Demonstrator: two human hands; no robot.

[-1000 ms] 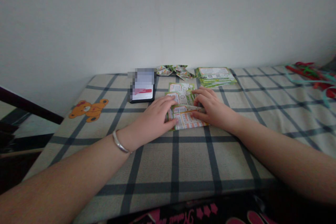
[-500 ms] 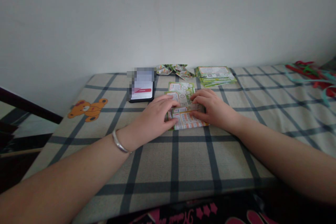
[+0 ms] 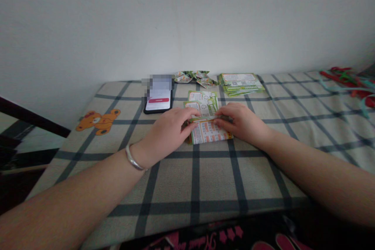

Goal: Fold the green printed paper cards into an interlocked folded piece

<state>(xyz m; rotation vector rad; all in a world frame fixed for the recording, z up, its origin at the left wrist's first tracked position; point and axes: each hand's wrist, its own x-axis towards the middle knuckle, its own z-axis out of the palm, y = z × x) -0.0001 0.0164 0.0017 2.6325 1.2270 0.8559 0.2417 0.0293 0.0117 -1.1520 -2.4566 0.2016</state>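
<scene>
A printed green-and-white paper leaflet [image 3: 209,133] lies on the checked cloth in front of me, with a raised crease across its middle. My left hand [image 3: 175,123] pinches the left end of that crease between thumb and fingers. At the right end, my right hand [image 3: 238,119] grips the same fold, thumb nearer me and fingers beyond. Another printed paper layer [image 3: 205,97] shows past the fold, farther from me. Whether it belongs to the same sheet, I cannot tell.
A phone [image 3: 158,99] with a lit screen lies left of the papers. Folded paper pieces [image 3: 195,78] sit by the wall, beside a stack of leaflets [image 3: 241,83]. Red, green and pale blue strips [image 3: 348,82] lie far right. A bear picture [image 3: 98,122] decorates the tablecloth [image 3: 166,187].
The thumbs and fingers of both hands have drawn closer together along the fold. The left fingers no longer spread over the paper. The phone and the stack have stayed in place.
</scene>
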